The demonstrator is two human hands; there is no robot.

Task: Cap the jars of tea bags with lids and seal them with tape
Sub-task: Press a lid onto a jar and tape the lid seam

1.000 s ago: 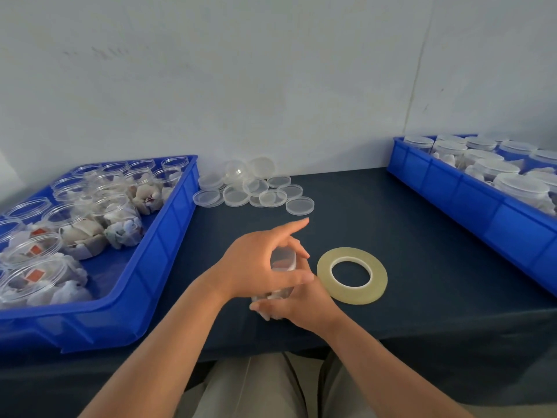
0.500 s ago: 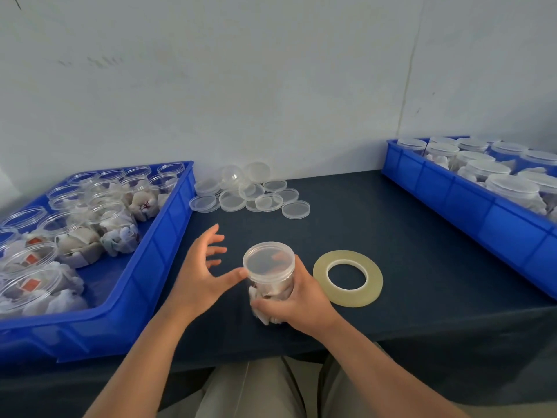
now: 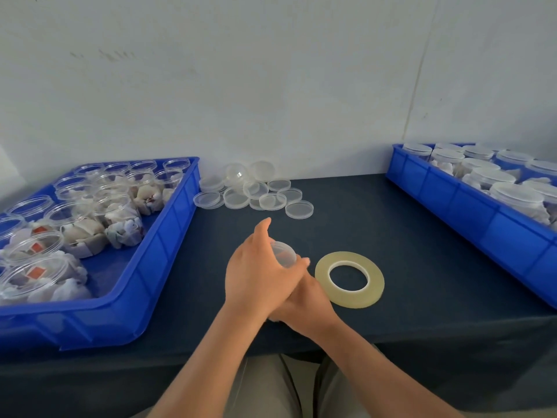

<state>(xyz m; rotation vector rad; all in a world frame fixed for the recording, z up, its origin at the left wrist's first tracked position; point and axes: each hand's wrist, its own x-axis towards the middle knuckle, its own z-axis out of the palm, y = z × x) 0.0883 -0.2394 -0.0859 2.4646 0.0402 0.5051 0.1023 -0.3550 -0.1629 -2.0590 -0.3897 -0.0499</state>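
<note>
A clear plastic jar [image 3: 285,255] of tea bags with a lid on it stands on the dark table near the front edge, mostly hidden by my hands. My left hand [image 3: 256,276] curls over its lid and left side. My right hand [image 3: 306,301] grips the jar low on its right side, partly under the left hand. A roll of clear tape [image 3: 349,279] lies flat just right of the jar, touched by neither hand. Several loose clear lids [image 3: 256,191] lie in a pile at the back of the table.
A blue bin [image 3: 156,245] on the left holds several open jars of tea bags. Another blue bin [image 3: 452,200] on the right holds several capped jars. A pale wall stands behind the dark table [image 3: 391,230]. My knees show below the front edge.
My left hand let go of the lid and drew back half a second ago. It has now returned and closed over the lid again. The right hand kept hold of the jar.
</note>
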